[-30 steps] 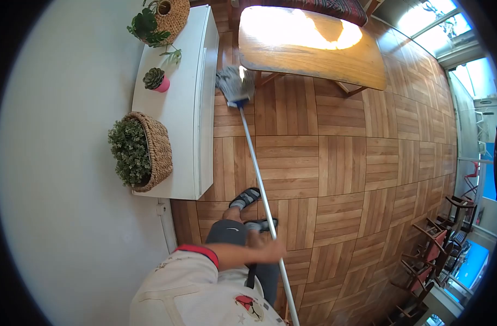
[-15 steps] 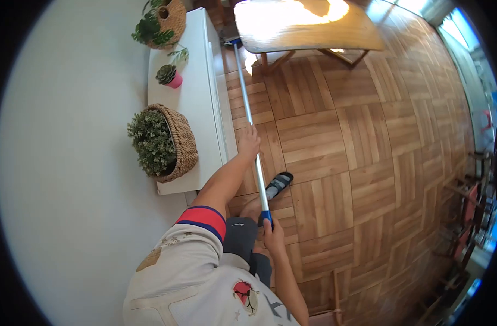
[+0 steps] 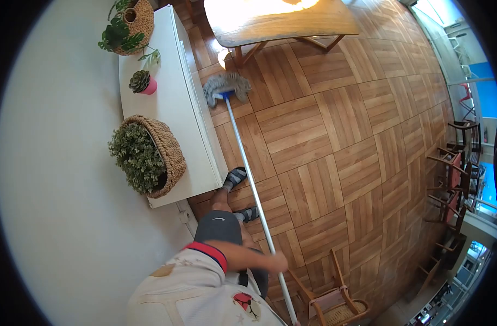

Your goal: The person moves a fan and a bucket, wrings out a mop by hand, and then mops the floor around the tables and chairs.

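Note:
My left hand (image 3: 277, 262) is wrapped round the long pale handle of a mop (image 3: 251, 182), low in the view near my body. The handle slants away to a blue joint and a shaggy grey mop head (image 3: 226, 84). That head lies on the wooden floor, close beside the white cabinet's base and in front of the table. My right hand is out of view, as is the handle's near end, which runs off the bottom edge.
A white cabinet (image 3: 175, 125) on the left bears a woven planter (image 3: 169, 155), a pink pot (image 3: 150, 86) and a woven vase (image 3: 142, 27). A wooden table (image 3: 286, 27) stands ahead. One chair (image 3: 338, 307) is near my right side; several chairs (image 3: 449, 179) line the far right.
The mop has been pulled back toward me, its head coming out from beside the table. My left hand moved down toward my body with the handle; my right hand left the view.

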`<state>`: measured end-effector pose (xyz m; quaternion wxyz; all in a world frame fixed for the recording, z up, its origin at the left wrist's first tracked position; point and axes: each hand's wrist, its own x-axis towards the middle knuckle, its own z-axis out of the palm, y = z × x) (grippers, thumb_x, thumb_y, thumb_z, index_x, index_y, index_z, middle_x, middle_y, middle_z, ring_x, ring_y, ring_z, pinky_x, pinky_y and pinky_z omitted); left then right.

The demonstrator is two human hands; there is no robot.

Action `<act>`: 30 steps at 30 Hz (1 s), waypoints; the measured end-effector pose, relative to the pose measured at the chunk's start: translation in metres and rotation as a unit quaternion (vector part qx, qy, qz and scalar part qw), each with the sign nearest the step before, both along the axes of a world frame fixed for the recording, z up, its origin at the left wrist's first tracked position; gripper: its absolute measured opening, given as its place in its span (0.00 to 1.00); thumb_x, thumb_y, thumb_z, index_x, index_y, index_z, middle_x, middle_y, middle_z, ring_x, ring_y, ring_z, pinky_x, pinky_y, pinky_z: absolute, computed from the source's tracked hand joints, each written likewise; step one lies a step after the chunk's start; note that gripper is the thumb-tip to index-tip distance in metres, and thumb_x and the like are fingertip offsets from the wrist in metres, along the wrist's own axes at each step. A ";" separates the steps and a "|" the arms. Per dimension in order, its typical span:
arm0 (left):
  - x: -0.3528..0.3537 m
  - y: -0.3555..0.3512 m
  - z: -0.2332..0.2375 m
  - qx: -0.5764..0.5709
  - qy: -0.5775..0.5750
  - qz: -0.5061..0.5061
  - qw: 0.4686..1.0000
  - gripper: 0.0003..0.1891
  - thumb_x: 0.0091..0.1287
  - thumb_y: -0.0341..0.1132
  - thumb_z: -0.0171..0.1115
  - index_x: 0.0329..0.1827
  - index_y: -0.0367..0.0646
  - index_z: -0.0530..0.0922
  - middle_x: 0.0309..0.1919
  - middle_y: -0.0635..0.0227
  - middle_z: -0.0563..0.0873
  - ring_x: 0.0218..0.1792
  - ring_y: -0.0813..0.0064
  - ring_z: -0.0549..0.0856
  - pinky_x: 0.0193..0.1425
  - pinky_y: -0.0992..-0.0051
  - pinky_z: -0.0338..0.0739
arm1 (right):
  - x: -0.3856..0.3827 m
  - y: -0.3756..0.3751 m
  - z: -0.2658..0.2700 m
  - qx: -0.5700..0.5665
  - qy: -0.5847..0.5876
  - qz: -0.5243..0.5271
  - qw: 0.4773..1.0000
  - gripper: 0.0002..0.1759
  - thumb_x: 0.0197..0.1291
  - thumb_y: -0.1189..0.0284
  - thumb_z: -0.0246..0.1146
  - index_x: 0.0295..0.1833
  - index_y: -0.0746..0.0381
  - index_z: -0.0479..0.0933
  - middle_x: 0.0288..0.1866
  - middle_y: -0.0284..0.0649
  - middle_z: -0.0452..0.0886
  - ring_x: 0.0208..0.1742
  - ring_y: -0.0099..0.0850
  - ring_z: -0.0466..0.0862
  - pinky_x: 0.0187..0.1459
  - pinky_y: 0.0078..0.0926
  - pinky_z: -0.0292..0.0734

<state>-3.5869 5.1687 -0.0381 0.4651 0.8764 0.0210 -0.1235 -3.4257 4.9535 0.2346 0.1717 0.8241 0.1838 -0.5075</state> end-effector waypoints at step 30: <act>0.005 0.109 0.006 0.166 0.031 0.166 0.972 0.07 0.49 0.34 0.57 0.25 0.42 0.81 0.26 0.59 0.83 0.32 0.56 0.83 0.37 0.59 0.77 | 0.075 0.045 0.061 0.113 -0.057 -0.008 0.992 0.24 0.51 0.51 0.64 0.41 0.62 0.81 0.23 0.39 0.79 0.27 0.27 0.78 0.31 0.28 0.70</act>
